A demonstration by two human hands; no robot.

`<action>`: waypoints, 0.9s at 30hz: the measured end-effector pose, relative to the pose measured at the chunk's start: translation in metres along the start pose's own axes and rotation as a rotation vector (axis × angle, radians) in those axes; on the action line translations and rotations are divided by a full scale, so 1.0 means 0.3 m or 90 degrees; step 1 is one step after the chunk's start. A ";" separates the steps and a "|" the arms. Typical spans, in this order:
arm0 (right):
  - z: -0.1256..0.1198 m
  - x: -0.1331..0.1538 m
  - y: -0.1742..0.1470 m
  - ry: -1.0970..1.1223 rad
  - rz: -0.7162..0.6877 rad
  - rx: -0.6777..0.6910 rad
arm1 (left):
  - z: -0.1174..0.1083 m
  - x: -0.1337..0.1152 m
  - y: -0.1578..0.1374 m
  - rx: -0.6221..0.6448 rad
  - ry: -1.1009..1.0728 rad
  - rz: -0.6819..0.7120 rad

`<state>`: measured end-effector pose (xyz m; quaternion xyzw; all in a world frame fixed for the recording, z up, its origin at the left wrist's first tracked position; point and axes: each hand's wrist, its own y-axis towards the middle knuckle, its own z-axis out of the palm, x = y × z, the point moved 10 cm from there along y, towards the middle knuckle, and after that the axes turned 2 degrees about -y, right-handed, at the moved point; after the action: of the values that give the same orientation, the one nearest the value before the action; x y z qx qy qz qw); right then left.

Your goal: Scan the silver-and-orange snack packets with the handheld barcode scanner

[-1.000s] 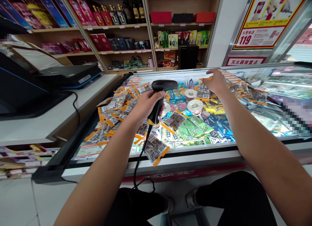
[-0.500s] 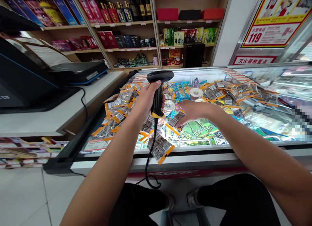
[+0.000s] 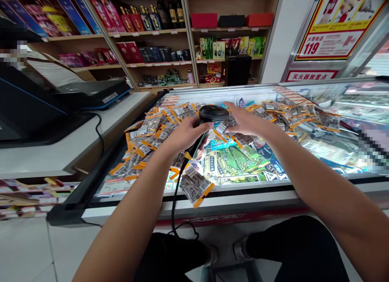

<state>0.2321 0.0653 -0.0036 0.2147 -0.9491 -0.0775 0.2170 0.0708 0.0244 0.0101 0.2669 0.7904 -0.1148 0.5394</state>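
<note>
My left hand (image 3: 190, 134) is wrapped around the handle of a black barcode scanner (image 3: 213, 112), thumb on its neck, head leaning right. Its cord hangs over the freezer's front edge. My right hand (image 3: 244, 120) has a small clear packet with orange ends (image 3: 224, 127) between thumb and fingers, its barcode label facing up, close to the scanner head. Beneath that hand lie more such packets (image 3: 246, 139). A pile of them (image 3: 148, 132) spreads over the glass to the left, and one packet (image 3: 196, 184) lies at the front edge.
The glass-topped freezer (image 3: 267, 195) holds green ice-cream packs (image 3: 234, 158) under its lid. More orange-ended packets (image 3: 291, 112) lie to the right. A counter (image 3: 121, 116) with a black machine (image 3: 94, 91) stands left, a co-worker (image 3: 45, 69) behind it. Stocked shelves (image 3: 158, 63) line the back.
The scanner has moved right and tipped over toward my right hand. My right hand has moved up and away from the front edge with the packet.
</note>
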 end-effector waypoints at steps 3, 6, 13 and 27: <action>0.000 0.005 -0.005 0.005 0.003 0.007 | 0.013 -0.003 0.006 0.031 0.086 0.018; -0.002 0.020 -0.008 0.012 0.007 0.009 | 0.018 -0.007 0.010 0.048 0.144 0.032; -0.010 0.006 -0.014 -0.022 0.008 0.014 | 0.017 0.001 0.004 0.026 0.047 0.013; 0.123 0.258 -0.092 -0.008 -0.023 0.192 | -0.234 0.022 -0.017 -0.365 -0.199 0.046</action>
<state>0.1629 0.0085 -0.0138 0.2613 -0.9473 0.0605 0.1751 0.0106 0.0550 0.0310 0.1111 0.6881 0.0919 0.7111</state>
